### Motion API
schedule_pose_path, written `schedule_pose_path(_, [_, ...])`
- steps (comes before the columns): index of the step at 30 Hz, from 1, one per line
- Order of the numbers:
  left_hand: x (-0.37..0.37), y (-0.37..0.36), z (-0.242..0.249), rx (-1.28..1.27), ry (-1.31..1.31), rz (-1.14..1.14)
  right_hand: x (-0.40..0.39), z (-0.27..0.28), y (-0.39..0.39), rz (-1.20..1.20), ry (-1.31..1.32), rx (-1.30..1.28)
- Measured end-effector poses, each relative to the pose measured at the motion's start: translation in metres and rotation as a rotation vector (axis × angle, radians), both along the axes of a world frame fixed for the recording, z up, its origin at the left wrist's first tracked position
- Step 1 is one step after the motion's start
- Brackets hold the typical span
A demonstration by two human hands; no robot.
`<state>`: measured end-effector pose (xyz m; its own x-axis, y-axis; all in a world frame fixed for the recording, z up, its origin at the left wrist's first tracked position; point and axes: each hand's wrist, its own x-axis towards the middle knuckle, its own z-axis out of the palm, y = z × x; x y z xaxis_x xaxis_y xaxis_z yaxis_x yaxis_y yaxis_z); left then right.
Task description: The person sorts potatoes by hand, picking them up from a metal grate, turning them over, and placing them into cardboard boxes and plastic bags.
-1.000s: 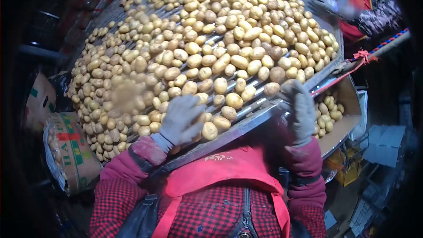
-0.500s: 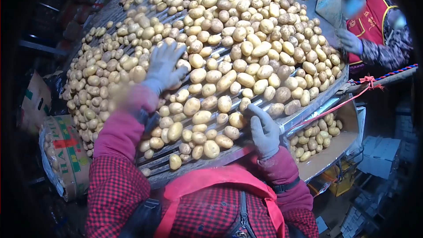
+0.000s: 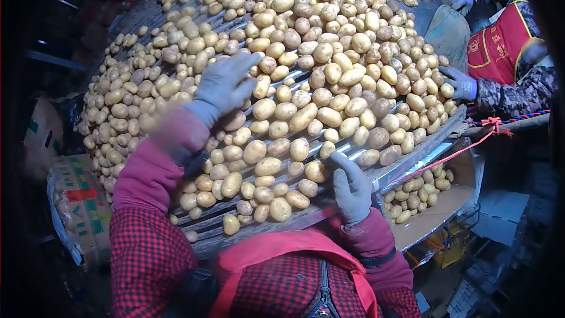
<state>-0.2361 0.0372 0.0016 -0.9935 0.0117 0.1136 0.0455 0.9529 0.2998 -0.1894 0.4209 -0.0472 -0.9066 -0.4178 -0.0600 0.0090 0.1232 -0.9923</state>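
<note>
A broad heap of potatoes (image 3: pixel 303 116) covers a slatted sorting table (image 3: pixel 203 218). My left hand (image 3: pixel 220 88), in a grey glove, lies over the potatoes left of the middle, fingers stretched out and thumb apart. Its fingertips touch or hover over potatoes; their undersides are hidden. At the table's front edge, my gloved right hand (image 3: pixel 353 191) has its fingers raised and thumb spread, with nothing between them. Close to its index fingertip lies a yellow potato (image 3: pixel 316 171).
An open cardboard box (image 3: pixel 435 215) holding potatoes stands below the table's right edge. Another carton (image 3: pixel 85 209) is at the left. A co-worker in a red apron (image 3: pixel 500 44) reaches over the right side. A pink cord (image 3: pixel 438 162) runs from a pole.
My left hand has shifted slightly up and right, its fingers closer together. My right hand stays nearly in place. The co-worker's hand has moved down to the potatoes at the right edge.
</note>
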Motion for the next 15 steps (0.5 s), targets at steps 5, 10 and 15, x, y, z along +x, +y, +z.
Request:
schedule_pose_path(5, [-0.063, 0.007, -0.044, -0.267, 0.194, -0.168, -0.004, 0.006, -0.001, 0.012, 0.008, 0.046])
schedule_pose_path(10, [-0.119, 0.004, -0.039, -0.466, 0.177, 0.089, -0.005, 0.016, -0.002, 0.016, 0.0, 0.015])
schedule_pose_path(15, [-0.094, 0.05, 0.003, -0.173, 0.027, -0.305, -0.004, 0.014, 0.0, 0.018, 0.075, 0.017])
